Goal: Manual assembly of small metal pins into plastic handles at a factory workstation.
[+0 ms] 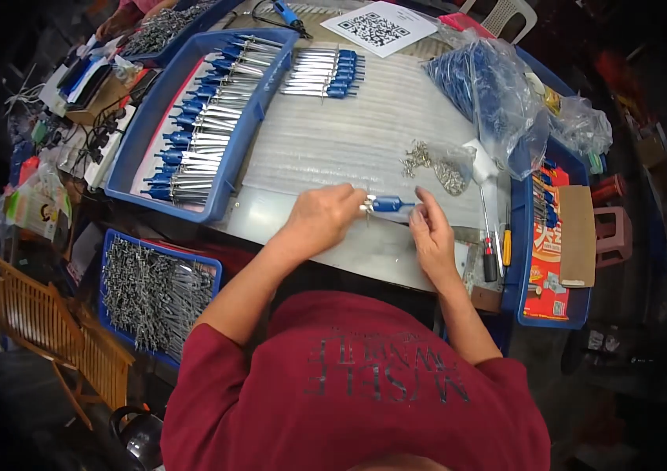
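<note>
My left hand [322, 216] is closed around a metal rod piece with a blue plastic end [388, 204]. The blue end points to the right, over the near edge of the table, and most of the metal part is hidden by my fingers. At its thin tip is my right hand [434, 239], thumb and forefinger apart; whether they touch the tip I cannot make out. Beyond my hands, a row of similar blue-ended metal pieces [324, 73] lies on a white foam sheet [302, 161].
On the left, a blue tray [227, 184] holds many such pieces. Below it, a blue bin [218, 275] contains metal rods. To the right are small metal parts [451, 179], screwdrivers [490, 259], a plastic bag of blue parts [498, 94] and another blue bin [515, 294]. Another person's hand [114, 25] shows far left.
</note>
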{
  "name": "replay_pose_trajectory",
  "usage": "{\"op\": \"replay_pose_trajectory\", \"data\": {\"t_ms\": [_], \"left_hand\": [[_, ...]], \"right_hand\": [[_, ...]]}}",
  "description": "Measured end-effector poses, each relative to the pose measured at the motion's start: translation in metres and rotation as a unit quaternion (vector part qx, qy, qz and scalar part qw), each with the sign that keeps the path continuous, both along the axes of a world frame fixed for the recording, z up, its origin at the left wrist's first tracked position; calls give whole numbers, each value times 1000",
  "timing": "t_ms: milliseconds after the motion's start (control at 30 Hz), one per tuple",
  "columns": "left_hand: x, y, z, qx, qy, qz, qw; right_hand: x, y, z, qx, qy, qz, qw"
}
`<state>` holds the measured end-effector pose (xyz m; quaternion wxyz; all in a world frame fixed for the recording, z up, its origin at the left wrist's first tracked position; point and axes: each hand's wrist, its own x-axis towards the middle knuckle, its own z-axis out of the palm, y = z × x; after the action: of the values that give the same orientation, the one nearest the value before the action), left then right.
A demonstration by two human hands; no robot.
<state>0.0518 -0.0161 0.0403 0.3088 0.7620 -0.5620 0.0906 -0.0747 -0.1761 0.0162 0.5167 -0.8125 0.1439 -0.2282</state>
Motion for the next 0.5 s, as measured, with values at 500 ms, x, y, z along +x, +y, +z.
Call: {"op": "replay_pose_trajectory", "data": {"t_ms": [500], "left_hand": [[164,-35,-37,33,-132,145,980]], "right_hand": [[-12,-4,-19,-135,-14,28,990]]}}
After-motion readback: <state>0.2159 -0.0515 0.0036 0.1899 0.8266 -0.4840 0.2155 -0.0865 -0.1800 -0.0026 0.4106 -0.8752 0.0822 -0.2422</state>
